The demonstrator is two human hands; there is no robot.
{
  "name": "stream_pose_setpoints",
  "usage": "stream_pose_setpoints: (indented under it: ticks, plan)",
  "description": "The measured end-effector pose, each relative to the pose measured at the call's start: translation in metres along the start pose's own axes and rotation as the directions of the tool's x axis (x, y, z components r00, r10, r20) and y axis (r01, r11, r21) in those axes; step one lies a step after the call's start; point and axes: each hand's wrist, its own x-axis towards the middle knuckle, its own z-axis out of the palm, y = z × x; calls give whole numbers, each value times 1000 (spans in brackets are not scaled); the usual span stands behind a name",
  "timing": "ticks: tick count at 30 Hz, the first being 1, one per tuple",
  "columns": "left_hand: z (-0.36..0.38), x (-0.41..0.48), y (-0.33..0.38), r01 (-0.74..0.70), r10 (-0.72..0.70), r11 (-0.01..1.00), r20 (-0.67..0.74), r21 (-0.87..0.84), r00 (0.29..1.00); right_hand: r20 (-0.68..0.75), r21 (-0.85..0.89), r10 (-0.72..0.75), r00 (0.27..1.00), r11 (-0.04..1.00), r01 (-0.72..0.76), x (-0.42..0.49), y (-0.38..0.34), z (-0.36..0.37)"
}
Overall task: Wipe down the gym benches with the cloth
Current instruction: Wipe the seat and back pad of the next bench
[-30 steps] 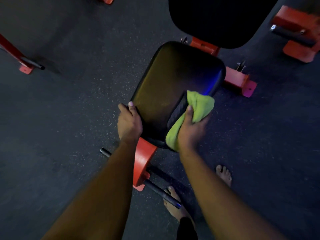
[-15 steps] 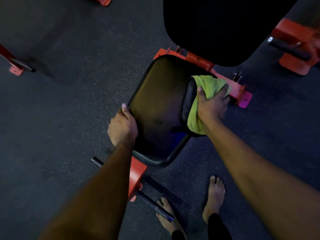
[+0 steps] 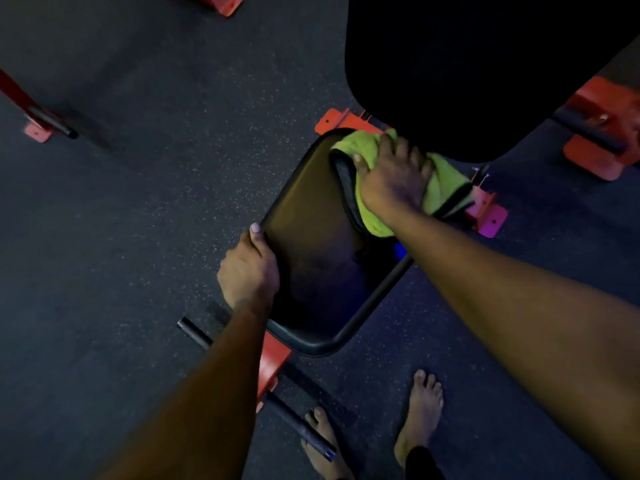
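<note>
A black padded bench seat (image 3: 311, 244) on a red frame fills the middle of the head view, with the black backrest pad (image 3: 467, 71) rising beyond it. A green cloth (image 3: 441, 188) lies across the far end of the seat, just below the backrest. My right hand (image 3: 393, 176) presses flat on the cloth with fingers spread. My left hand (image 3: 249, 268) grips the seat's left edge, thumb on top of the pad.
Red frame feet (image 3: 486, 213) stick out to the right of the seat, and a black foot bar (image 3: 298, 424) runs below it. My bare feet (image 3: 420, 414) stand on the dark rubber floor. Other red equipment bases (image 3: 595, 154) sit at the right and upper left.
My right hand has slid the cloth from the seat's near right edge up to its far end by the backrest. My left hand has kept its grip on the left edge.
</note>
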Motion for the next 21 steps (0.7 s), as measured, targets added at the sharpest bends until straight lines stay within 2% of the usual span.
stream_pose_setpoints:
  ticks: [4,6,10,13,16,19,21]
  plan:
    - [-2,1,-1,17,-17,1000,11,-25,1000,47,-2,-177,983,984,178,11,-13,2]
    - [-3,1,-3,20,-19,999,28,-35,999,3,-5,-206,979,979,206,-1,8,0]
    - [-6,4,-7,14,-11,997,46,-71,999,1,-47,-160,987,986,160,-10,26,-3]
    - [-6,6,-9,18,-12,995,61,-96,998,29,-39,-74,997,996,76,16,-8,3]
    - [-6,8,-11,17,-10,996,69,-90,998,123,-28,-98,988,994,103,43,-42,4]
    - [-6,9,-11,17,-10,995,68,-94,998,171,-51,-241,955,966,253,53,-62,4]
    - [-5,9,-10,14,-9,996,58,-88,998,222,-86,-452,864,873,479,47,-74,7]
